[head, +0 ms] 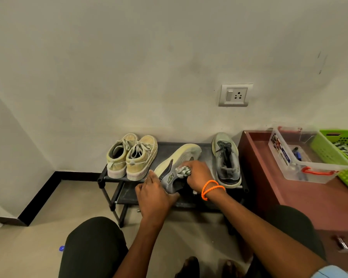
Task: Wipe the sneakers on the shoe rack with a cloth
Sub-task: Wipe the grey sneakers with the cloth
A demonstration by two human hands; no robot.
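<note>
1. A tan pair of sneakers (131, 157) stands at the left of the shoe rack (109, 175); a grey sneaker (226, 159) stands at its right, beside a maroon cabinet (289, 189).
2. The left hand (155, 194) grips the heel of a tilted grey sneaker with a pale sole (179, 163), held over the rack.
3. The right hand (198, 173) clenches a crumpled cloth (182, 171) against its side.

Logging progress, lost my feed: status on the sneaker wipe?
Left hand holds grey sneaker tipped on its side. Right hand grips cloth against it. Nothing in the way.
</note>
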